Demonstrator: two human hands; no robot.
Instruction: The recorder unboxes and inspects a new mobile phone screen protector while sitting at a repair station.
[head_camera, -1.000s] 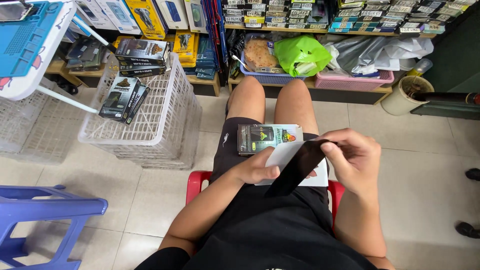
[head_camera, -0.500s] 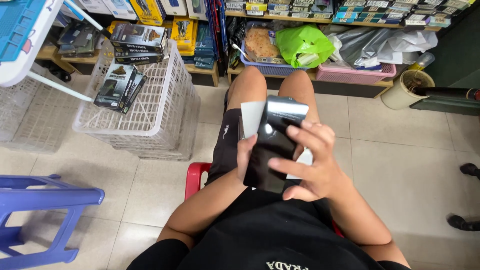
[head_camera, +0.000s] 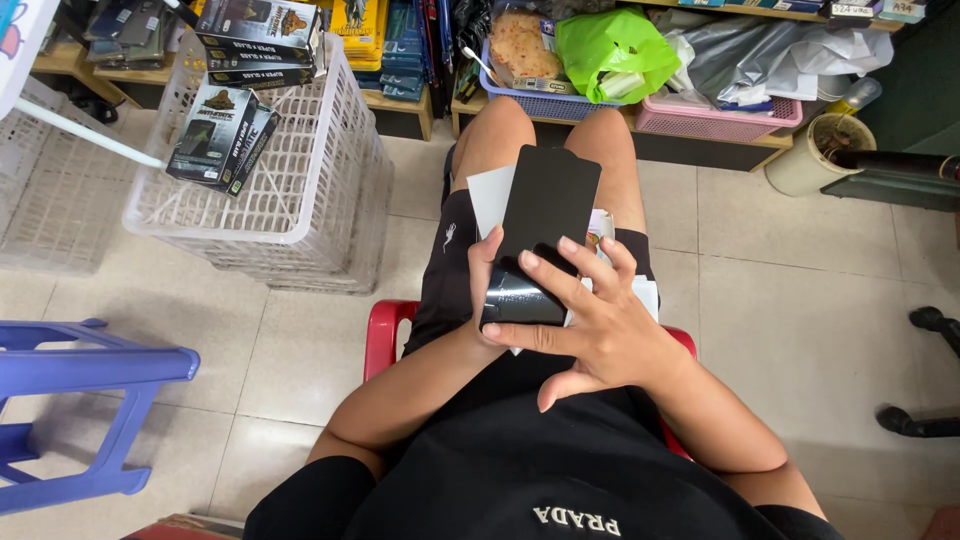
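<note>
Since half a second earlier, both hands had tilted the black screen protector (head_camera: 545, 215) upright over the lap (thin, glossy, likely light, stiff, brittle and slippery). Left hand (head_camera: 487, 285) fingers clamped its lower edge, right hand (head_camera: 590, 325) fingers spread across its face; edges looked the safest hold.

A glossy black sheet (head_camera: 545, 215), a white plastic lattice basket (head_camera: 300, 190), smooth glazed floor tiles (head_camera: 780, 290).
</note>
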